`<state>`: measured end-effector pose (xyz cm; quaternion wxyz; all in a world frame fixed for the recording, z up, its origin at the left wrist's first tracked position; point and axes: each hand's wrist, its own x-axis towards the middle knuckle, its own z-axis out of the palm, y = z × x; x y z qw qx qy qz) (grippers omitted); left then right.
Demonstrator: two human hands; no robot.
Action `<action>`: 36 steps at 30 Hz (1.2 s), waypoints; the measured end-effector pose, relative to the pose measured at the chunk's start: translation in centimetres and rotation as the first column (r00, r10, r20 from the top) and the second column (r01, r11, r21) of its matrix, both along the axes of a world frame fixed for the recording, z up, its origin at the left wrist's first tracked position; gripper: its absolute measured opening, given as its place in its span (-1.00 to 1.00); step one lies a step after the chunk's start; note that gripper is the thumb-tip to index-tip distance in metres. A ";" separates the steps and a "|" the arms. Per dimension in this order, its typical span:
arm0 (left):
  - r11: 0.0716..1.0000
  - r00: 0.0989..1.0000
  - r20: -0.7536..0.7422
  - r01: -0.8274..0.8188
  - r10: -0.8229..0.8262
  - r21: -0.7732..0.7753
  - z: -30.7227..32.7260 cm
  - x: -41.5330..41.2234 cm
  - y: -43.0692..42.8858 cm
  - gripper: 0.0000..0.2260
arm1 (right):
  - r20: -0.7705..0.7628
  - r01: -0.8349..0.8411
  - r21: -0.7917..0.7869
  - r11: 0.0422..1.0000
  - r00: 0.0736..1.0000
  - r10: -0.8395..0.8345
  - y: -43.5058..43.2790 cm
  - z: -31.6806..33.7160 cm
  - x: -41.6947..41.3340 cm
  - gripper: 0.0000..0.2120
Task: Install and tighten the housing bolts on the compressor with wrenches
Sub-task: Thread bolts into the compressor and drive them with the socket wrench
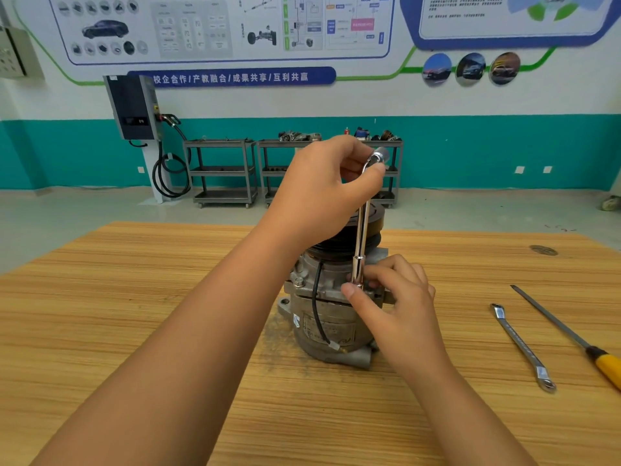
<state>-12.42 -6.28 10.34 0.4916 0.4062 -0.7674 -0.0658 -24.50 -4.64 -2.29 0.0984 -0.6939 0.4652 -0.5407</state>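
Note:
A grey metal compressor [331, 326] stands upright on the wooden table [134, 297], its black pulley on top and a black wire down its front. A chrome L-shaped socket wrench [361, 237] stands vertically with its lower socket on the housing flange at the right. My left hand [322, 193] grips the wrench's upper bend. My right hand [400, 307] pinches the lower socket end between thumb and fingers; the bolt under it is hidden. Another housing bolt [298, 281] sits in the flange at the left.
A flat chrome wrench [522, 346] and a yellow-handled file [571, 334] lie on the table to the right. Grey dust marks the wood left of the compressor. Two metal carts [223, 173] and a wall charger [134, 107] stand by the far wall.

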 end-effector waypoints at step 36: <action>0.877 0.968 -0.029 0.238 -0.249 0.417 -0.6 0.2 -0.7 -0.84 | 0.241 -0.163 0.005 0.987 0.958 0.157 -0.7 1.1 -1.8 -0.68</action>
